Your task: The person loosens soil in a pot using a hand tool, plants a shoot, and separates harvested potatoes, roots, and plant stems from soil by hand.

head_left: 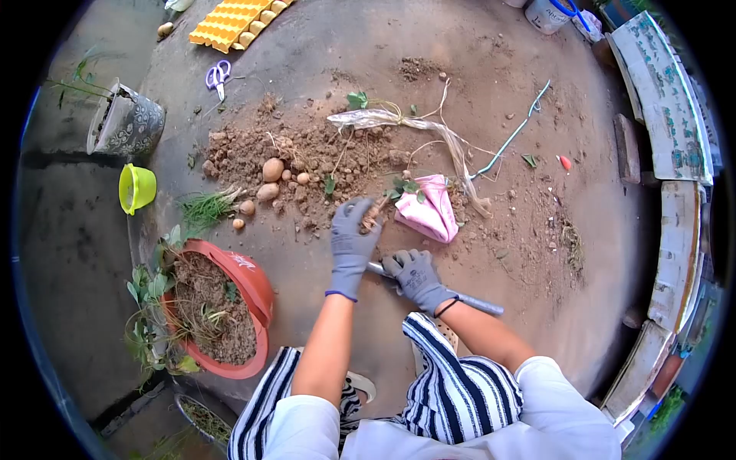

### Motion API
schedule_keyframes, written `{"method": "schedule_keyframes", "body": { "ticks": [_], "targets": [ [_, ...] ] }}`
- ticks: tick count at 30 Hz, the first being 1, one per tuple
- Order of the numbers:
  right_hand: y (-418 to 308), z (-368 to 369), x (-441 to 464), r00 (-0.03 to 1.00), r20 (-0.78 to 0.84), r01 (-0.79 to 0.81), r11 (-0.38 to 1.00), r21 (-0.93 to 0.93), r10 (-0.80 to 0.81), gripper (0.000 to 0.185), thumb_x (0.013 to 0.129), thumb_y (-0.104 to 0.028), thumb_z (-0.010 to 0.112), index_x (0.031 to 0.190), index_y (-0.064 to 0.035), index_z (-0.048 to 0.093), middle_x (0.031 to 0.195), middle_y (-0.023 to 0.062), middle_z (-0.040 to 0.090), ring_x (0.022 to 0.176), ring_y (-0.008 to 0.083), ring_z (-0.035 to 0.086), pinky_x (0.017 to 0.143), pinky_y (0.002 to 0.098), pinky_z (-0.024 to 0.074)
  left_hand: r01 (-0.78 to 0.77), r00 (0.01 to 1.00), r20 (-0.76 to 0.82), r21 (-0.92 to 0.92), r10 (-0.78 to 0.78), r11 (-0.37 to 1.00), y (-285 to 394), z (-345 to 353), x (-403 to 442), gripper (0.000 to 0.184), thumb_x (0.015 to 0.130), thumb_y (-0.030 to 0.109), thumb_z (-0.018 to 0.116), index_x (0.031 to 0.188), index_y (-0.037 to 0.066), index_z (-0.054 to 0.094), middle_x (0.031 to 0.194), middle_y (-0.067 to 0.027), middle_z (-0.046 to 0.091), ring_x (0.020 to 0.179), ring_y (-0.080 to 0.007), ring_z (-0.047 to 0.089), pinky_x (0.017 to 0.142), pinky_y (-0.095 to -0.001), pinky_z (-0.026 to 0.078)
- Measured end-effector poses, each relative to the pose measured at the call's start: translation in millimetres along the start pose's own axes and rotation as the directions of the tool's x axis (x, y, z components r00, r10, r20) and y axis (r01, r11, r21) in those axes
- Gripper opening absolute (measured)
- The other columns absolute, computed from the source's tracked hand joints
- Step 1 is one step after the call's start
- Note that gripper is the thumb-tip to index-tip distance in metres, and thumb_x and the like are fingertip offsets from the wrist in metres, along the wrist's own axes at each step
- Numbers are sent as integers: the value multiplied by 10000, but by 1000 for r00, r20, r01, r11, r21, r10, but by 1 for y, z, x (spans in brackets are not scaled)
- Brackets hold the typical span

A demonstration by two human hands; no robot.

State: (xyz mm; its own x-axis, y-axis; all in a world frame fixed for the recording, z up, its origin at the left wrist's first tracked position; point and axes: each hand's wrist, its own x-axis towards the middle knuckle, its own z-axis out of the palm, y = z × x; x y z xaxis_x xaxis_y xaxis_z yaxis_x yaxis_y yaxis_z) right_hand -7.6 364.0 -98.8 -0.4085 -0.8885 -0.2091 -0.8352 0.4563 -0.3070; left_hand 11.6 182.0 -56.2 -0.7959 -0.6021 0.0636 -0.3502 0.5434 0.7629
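My left hand [353, 236], in a grey glove, is closed around the brown, soil-covered root clump [371, 219] of a small plant. Its green leaves [406, 188] seem to stick out beside a folded pink cloth or bag [431, 211]. My right hand [416, 277], gloved alike, grips a grey rod-like handle [479, 304] that lies slanting low over the ground; what its far end looks like is hidden by my hands. Ahead of my left hand spreads a heap of loose brown soil [307, 146], with several potatoes [272, 169] on it.
On the left stand a red-brown pot [264, 287] of soil, a yellow-green cup [138, 188] and a patterned pot [134, 123]. Purple scissors [218, 77] and yellow egg trays [230, 23] lie farther off. Plastic wrap [368, 118] and a green cord [517, 129] lie beyond my hands.
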Motion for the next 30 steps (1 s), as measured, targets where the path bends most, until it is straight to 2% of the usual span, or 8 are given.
{"method": "schedule_keyframes", "body": {
  "ticks": [5,7,9,15,21,23,27,30],
  "targets": [
    [0,-14,0,998,-48,47,999,-20,-48,475,721,-328,683,1169,-272,534,1056,0,518,970,189,527,755,407,376,20,968,-244,-168,-62,985,12,-14,1,531,734,176,746,1244,157,598,1167,-160,575,1058,-318,552,927,-399,453],
    [-3,-10,-3,999,-6,49,999,-16,-49,474,726,-329,679,1173,-273,531,1055,-2,517,968,189,526,757,408,373,44,988,129,296,-85,954,-8,8,-11,675,700,193,762,1331,170,523,1173,-161,573,1069,-331,553,935,-408,451],
    [2,4,2,998,-54,25,999,-23,-27,482,728,-340,678,1180,-273,523,1055,0,513,975,197,515,773,419,362,46,979,174,303,-103,952,-13,5,-3,787,670,201,767,1391,179,453,1171,-169,576,1075,-348,552,941,-412,449],
    [1,-10,0,998,-35,52,998,-40,-53,471,721,-374,668,1152,-266,511,1053,5,509,964,199,513,774,418,356,177,984,45,-242,-172,954,-21,-11,-7,757,685,20,694,1394,67,434,1291,-156,543,1184,-279,524,1036,-347,396],
    [5,-21,8,997,81,-3,996,86,-4,438,782,-322,669,1182,-213,528,1034,55,543,948,222,547,808,411,409,208,973,177,-382,-150,900,12,-45,-6,807,690,-51,655,1435,56,363,1431,-126,430,1313,-246,419,1110,-320,318],
    [13,-13,17,986,-21,-64,499,864,163,468,883,-277,623,1310,-146,484,1119,87,565,1041,225,556,884,395,462,141,983,165,-395,-81,908,27,-55,-9,834,710,-61,667,1457,29,307,1462,-122,399,1366,-216,358,1129,-305,282],
    [-2,-121,29,959,130,-64,-251,966,253,554,951,-264,560,1442,-118,349,1282,48,485,1165,155,484,972,357,460,8,971,236,-146,27,989,62,-76,-15,878,710,-55,681,1479,48,270,1465,-118,391,1296,-208,438,1067,-302,364],
    [2,-130,34,980,153,-70,-505,860,125,518,970,-234,527,1441,-133,337,1345,74,439,1199,200,481,967,394,478,351,894,436,-531,-107,771,80,-88,-18,787,804,0,650,1487,83,268,1405,-92,449,1015,-137,559,832,-260,486]
  ]
}}
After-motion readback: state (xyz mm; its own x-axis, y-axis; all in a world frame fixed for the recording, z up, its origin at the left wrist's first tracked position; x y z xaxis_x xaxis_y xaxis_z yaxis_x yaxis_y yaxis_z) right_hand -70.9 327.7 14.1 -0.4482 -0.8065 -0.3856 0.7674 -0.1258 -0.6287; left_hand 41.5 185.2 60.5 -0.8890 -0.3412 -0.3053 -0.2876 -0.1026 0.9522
